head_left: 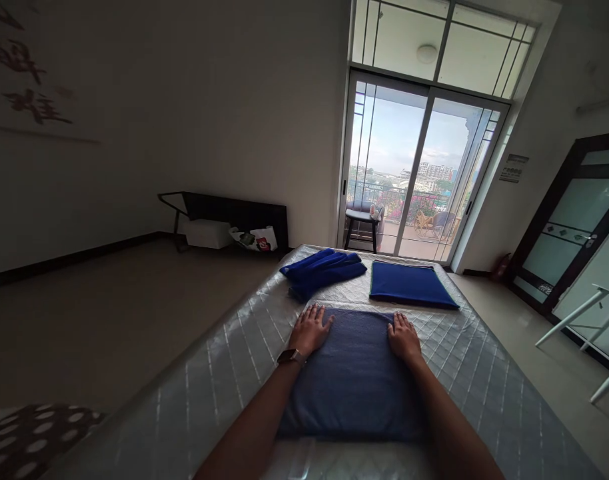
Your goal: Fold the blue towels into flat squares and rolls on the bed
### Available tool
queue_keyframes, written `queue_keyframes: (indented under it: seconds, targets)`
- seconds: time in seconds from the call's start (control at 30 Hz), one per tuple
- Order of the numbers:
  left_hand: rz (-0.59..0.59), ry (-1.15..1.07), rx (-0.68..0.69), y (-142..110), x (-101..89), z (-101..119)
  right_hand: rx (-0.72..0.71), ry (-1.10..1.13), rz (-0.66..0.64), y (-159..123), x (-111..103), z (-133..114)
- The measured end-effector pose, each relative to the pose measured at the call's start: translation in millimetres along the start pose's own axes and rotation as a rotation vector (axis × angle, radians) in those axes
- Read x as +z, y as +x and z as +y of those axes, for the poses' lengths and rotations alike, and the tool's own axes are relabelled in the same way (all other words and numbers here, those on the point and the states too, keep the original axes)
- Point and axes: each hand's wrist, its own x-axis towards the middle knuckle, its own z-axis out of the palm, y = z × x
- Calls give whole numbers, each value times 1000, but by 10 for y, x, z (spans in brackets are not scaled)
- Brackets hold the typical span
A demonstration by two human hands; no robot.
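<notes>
A dark blue cloth [357, 380], laid out as a flat rectangle, rests on the quilted mattress [224, 373] in front of me. My left hand [310, 329] lies on its far left corner, fingers stretched out. On the far right edge rests my right hand [404, 337], also flat with the fingers extended. Beyond the hands, a brighter blue cloth [412, 283] is folded into a neat flat rectangle at the right. To its left, several blue cloths [324, 268] lie in a loose, crumpled heap.
A black bench [234, 210] by the wall has a white box [208, 234] and a printed bag [257, 239] at it. Sliding glass doors [384, 167] stand behind the mattress. At right are a dark-framed door [559, 233] and a white stool [604, 313]. Polka-dot fabric [34, 437] shows lower left.
</notes>
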Motion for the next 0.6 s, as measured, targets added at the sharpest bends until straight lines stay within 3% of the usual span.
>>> queue_keyframes:
  seconds: [0.6]
  targets:
    - [20,22,21,24,28,-34,13,12,11,2,16,-10]
